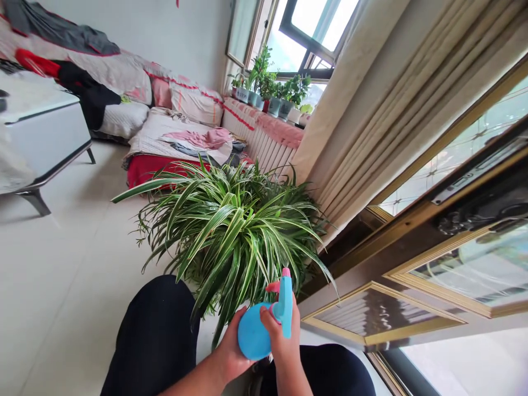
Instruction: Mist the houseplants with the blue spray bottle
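Note:
A blue spray bottle (252, 333) with a pink nozzle and trigger is held low between my knees, its head at the upper right. My left hand (229, 349) cups the bottle's body from the left and below. Wrapped around the neck and spray head, my right hand (284, 338) has its thumb over the collar; some of its fingers are hidden behind the head. Just beyond the bottle spreads a large spider plant (235, 220) with long green-and-white striped leaves. Its pot is hidden by the foliage.
A glass-panelled door (396, 308) and a long beige curtain (371, 110) stand close on the right. Behind the plant is a sofa (152, 132) with cloths on it. Several potted plants (272, 91) line the windowsill. A white table (49, 137) stands at the left.

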The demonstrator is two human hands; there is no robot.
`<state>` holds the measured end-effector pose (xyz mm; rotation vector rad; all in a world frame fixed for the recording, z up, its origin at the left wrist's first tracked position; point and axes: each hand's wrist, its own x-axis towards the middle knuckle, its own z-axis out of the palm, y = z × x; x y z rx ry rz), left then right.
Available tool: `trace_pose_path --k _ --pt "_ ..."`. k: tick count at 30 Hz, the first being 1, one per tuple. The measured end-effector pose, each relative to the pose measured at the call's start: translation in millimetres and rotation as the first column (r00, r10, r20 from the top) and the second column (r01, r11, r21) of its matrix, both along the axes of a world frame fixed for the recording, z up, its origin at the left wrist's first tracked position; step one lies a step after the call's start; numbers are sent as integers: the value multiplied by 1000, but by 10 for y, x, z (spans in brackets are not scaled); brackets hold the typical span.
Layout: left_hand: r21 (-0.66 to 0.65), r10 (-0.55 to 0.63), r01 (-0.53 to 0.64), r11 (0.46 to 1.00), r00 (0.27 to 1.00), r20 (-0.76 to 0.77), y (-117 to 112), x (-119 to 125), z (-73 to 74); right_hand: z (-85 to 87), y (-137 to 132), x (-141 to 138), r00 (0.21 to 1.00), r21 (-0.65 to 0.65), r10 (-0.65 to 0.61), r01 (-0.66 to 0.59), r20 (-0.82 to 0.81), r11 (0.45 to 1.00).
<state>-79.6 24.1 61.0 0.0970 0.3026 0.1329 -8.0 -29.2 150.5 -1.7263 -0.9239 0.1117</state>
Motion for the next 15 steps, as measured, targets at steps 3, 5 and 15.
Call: trace_pose_path --k 3,5,15 --pt "13 10 -10 1000 1000 0 -11 11 -24 -61 -25 12 1000 11 -22 22 -2 1000" --pt "17 -6 6 1000 1000 16 -27 16 -64 -81 -28 20 1000 7 -29 29 -4 1000" --pt "-209 -11 3 978 999 -38 -79 14 -295 -154 -13 173 990 -93 105 -96 94 991"
